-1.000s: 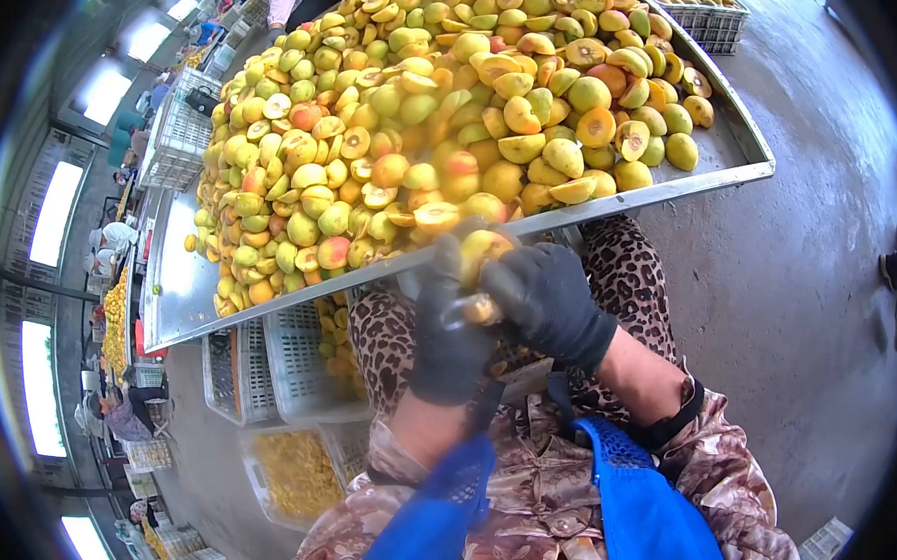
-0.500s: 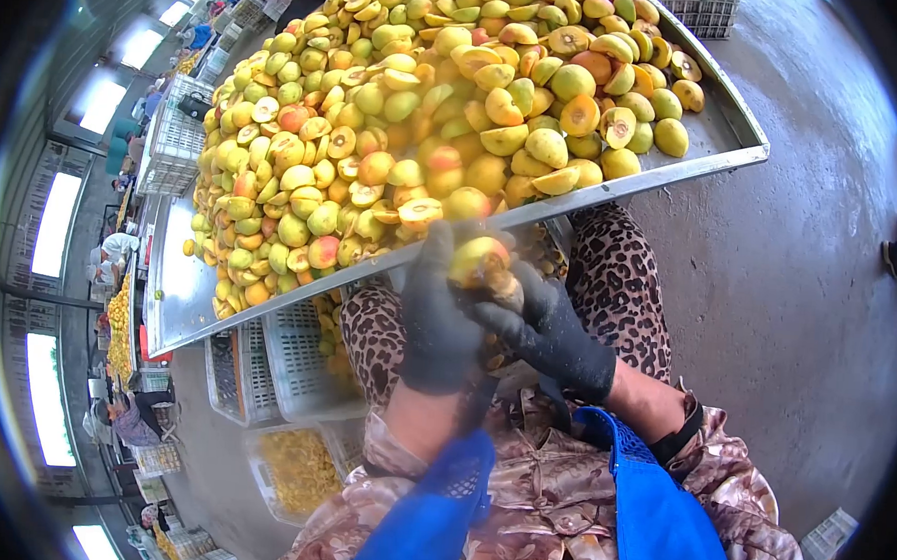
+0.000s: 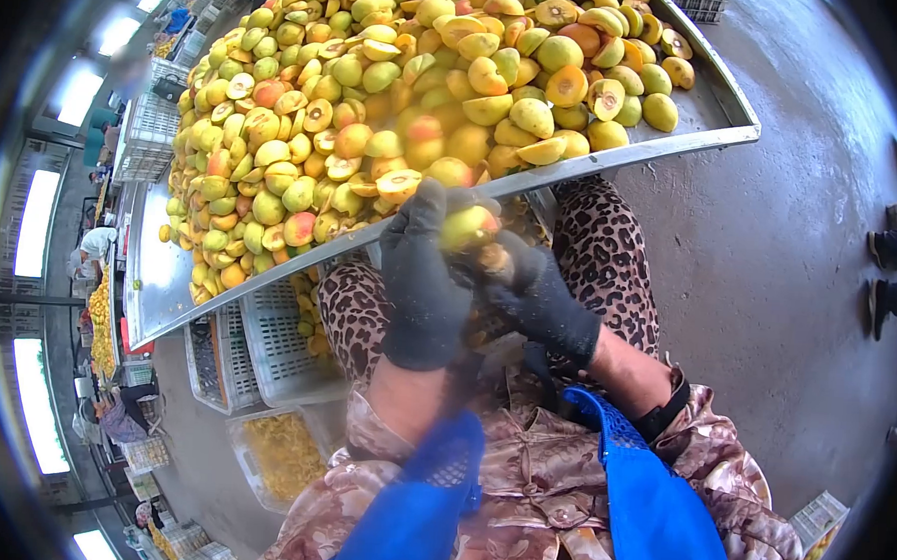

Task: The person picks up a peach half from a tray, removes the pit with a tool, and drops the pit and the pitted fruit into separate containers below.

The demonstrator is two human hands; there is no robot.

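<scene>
My left hand (image 3: pixel 423 289), in a dark glove, is closed around a yellow-green fruit with a red blush (image 3: pixel 463 229), just below the near edge of the metal tray (image 3: pixel 655 146). Close beside it on the right, my right hand (image 3: pixel 548 296), also gloved, has its fingers closed at a small brownish piece (image 3: pixel 495 262) against the fruit. Whether that piece is a pit or a tool handle is too blurred to tell. Halved and whole yellow fruits (image 3: pixel 304 154) are heaped on the tray beyond both hands.
Below the tray stand plastic crates (image 3: pixel 276 338), and a bin of yellow pieces (image 3: pixel 283 458) is lower left. Another crate (image 3: pixel 818 526) is at lower right. A person's dark shoes (image 3: pixel 880 299) show at the right edge. Other people (image 3: pixel 122 416) and fruit tables are at far left.
The whole view has shifted, so the tray and hands appear slightly further left. Both hands stay together at the fruit. More of the person at the right edge is visible.
</scene>
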